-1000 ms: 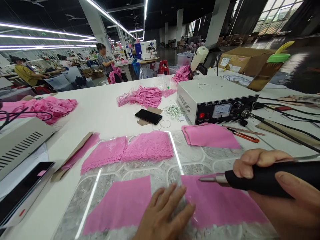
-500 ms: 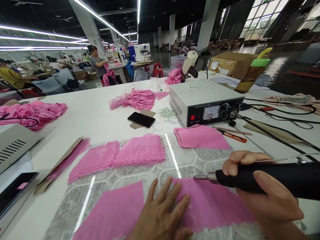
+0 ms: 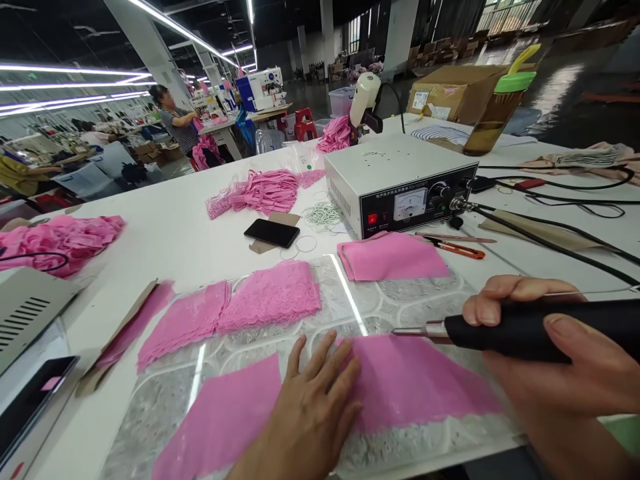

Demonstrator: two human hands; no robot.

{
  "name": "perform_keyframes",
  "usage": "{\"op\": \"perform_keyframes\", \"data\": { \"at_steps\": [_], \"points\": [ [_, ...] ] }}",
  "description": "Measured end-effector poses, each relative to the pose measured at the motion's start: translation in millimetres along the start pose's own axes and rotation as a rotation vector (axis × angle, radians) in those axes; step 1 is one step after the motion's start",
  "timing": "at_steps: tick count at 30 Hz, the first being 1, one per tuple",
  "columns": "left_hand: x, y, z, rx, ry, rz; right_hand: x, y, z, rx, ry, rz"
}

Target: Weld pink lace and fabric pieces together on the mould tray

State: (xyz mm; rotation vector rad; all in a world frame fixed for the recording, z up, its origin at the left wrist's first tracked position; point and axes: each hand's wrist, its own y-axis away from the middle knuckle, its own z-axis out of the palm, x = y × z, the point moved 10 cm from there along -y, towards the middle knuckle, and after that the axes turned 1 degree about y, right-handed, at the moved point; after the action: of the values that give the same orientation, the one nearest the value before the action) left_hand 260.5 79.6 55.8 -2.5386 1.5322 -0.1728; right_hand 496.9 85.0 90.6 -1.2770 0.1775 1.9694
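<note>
My left hand (image 3: 313, 403) lies flat with fingers spread, its fingertips on the left edge of a pink fabric piece (image 3: 415, 383). In my right hand (image 3: 545, 333) is a black handheld ultrasonic welder (image 3: 500, 328), gripped round its body. Its narrow metal tip rests at or just above the top edge of that piece; contact cannot be made out. Left of my left hand lies another pink fabric piece (image 3: 225, 420). Both pieces lie on a glossy grey stone-patterned mat (image 3: 155, 407). Behind them are stacked pink lace pieces (image 3: 275, 293) and a folded pink stack (image 3: 393, 257).
A control box (image 3: 400, 173) with a dial and lit red switch stands behind, cables running right. Nearby are a phone (image 3: 273, 233), an orange cutter (image 3: 463, 249), a pink strap bundle (image 3: 270, 192) and a drink bottle (image 3: 493, 120). A person (image 3: 177, 123) sits at a far table.
The view has shifted a little. My left hand has slid slightly left, covering less of the right-hand fabric piece. My right hand and the welder have moved slightly right.
</note>
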Motion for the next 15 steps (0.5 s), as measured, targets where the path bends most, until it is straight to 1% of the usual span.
{"op": "perform_keyframes", "data": {
  "at_steps": [2,4,9,11,15],
  "points": [
    [2.4,-1.8,3.0,-0.018,0.017,0.008,1.4,0.6,-1.2,0.021,-0.014,-0.002],
    [3.1,-3.2,8.8,-0.046,0.023,0.0,3.5,2.3,0.6,0.014,-0.015,-0.005],
    [0.6,-3.1,19.6,-0.073,0.024,-0.033,14.1,11.8,12.3,-0.096,-0.018,0.023],
    [-1.2,-1.9,21.0,-0.055,0.029,-0.049,17.8,16.0,15.6,-0.128,-0.024,0.029],
    [-3.7,0.2,20.2,0.027,0.055,-0.067,22.2,20.9,17.7,-0.125,-0.048,0.043]
  ]
}}
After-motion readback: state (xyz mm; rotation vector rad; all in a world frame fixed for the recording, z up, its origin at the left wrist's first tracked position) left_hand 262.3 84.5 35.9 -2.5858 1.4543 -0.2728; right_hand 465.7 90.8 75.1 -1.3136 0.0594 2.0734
